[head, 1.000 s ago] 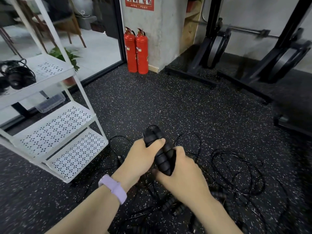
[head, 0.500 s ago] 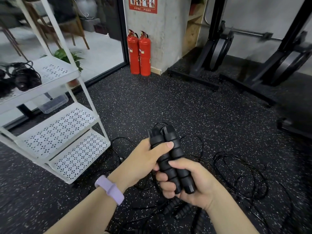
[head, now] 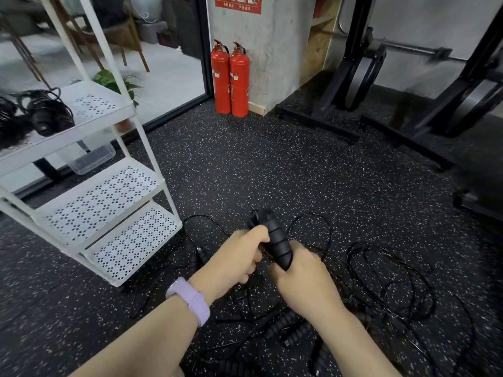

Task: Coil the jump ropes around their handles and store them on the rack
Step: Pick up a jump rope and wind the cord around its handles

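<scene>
**Both hands on the handles, rope loose on the floor**

Your left hand (head: 239, 257) curls round the upper part of the black jump-rope handles (head: 275, 240), thumb laid across them near the top. Your right hand (head: 304, 281) grips their lower end from below, fingers hidden behind. The handles stand tilted between the two hands, their tips poking above your left thumb. The thin black rope (head: 392, 281) trails away from the grip and lies in loose loops on the speckled floor (head: 272, 172), mostly to your right. More handles (head: 294, 327) lie on the floor under your right wrist. The white rack (head: 109, 191) stands to your left, with coiled ropes (head: 46, 115) on its top shelf.
</scene>
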The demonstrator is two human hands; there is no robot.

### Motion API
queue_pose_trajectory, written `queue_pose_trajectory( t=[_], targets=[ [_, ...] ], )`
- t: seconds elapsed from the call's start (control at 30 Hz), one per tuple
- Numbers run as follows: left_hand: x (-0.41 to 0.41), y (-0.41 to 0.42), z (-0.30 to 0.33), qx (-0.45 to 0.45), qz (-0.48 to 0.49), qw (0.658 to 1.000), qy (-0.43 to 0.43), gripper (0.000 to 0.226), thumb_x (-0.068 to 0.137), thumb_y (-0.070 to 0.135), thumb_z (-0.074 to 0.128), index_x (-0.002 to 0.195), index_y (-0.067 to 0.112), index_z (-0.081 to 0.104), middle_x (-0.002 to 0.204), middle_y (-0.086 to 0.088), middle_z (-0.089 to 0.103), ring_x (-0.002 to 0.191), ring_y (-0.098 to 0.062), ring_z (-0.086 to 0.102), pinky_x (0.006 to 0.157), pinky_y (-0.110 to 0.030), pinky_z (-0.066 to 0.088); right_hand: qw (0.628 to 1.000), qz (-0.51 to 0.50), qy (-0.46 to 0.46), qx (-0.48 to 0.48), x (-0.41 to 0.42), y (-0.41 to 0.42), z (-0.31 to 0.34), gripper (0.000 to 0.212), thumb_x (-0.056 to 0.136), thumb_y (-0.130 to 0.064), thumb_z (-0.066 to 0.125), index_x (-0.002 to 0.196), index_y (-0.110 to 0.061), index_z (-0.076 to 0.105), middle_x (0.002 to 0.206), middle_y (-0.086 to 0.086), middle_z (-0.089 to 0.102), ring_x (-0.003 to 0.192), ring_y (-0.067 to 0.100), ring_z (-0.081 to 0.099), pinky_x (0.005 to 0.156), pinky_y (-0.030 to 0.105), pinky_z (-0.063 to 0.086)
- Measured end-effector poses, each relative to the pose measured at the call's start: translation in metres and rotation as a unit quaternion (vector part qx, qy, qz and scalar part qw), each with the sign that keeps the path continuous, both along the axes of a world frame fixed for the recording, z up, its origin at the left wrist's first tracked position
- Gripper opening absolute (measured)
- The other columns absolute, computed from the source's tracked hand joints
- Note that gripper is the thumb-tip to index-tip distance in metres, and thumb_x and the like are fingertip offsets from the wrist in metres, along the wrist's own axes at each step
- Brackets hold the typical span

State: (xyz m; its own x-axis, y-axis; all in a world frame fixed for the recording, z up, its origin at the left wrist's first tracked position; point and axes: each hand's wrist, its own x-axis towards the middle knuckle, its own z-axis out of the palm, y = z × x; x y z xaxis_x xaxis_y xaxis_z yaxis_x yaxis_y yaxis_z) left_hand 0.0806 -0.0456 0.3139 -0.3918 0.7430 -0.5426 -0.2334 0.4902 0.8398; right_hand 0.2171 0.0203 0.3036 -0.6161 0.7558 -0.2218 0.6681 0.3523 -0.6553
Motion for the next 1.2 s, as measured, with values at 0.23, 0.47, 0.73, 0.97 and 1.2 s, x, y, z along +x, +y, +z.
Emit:
queue_pose_trajectory(
  t=[0.23,0.47,0.73,0.97,1.2],
  targets=[
    [0.007,0.002,0.003,-0.029,0.101,0.993,0.044,0.045,0.074,0.065,0.078,0.074,0.022,0.064,0.051,0.007,0.048,0.038,-0.009,0.041,0.039,-0.018,0.031,0.977,0.045,-0.056,0.203,-0.013,-0.029,-0.012,0.042,0.091,-0.054,0.060,0.105,-0.028,0.030,0.105,-0.005,0.059,0.095,0.022,0.067,0.065,0.033,0.036],
    [-0.006,-0.006,0.008,0.128,0.011,0.991,0.031,0.023,0.078,0.053,0.077,0.079,0.031,0.070,0.077,0.005,0.067,0.076,-0.014,0.064,0.070,-0.029,0.050,0.919,0.075,0.154,-0.356,0.014,0.011,0.013,0.039,0.078,-0.051,0.078,0.104,-0.022,0.074,0.097,-0.001,0.079,0.088,0.015,0.072,0.081,0.034,0.061],
    [-0.001,-0.003,0.015,0.231,-0.062,0.971,-0.006,0.040,0.082,0.054,0.069,0.090,0.015,0.072,0.072,-0.005,0.059,0.048,-0.008,0.046,0.040,-0.018,0.034,0.657,0.133,0.258,-0.696,0.010,0.014,0.010,0.048,0.081,-0.045,0.076,0.107,-0.005,0.071,0.078,0.005,0.054,0.056,0.012,0.051,0.050,0.023,0.045],
    [-0.014,-0.005,0.008,0.103,-0.055,0.978,0.175,0.053,0.085,0.072,0.058,0.056,0.028,0.061,0.048,0.006,0.054,0.041,-0.006,0.046,0.042,-0.018,0.036,0.774,0.053,0.242,-0.583,0.007,0.015,0.012,0.032,0.087,-0.032,0.069,0.105,-0.005,0.069,0.073,0.006,0.053,0.053,0.013,0.044,0.044,0.023,0.034],
    [-0.004,-0.001,0.003,-0.037,-0.010,0.972,0.231,0.084,0.061,0.101,0.046,0.050,0.018,0.052,0.039,0.006,0.051,0.034,-0.010,0.052,0.051,-0.028,0.042,0.961,-0.007,0.136,-0.239,0.002,0.005,0.011,0.022,0.083,-0.035,0.062,0.068,-0.022,0.052,0.055,-0.006,0.050,0.048,0.014,0.041,0.051,0.029,0.030]
  ],
)
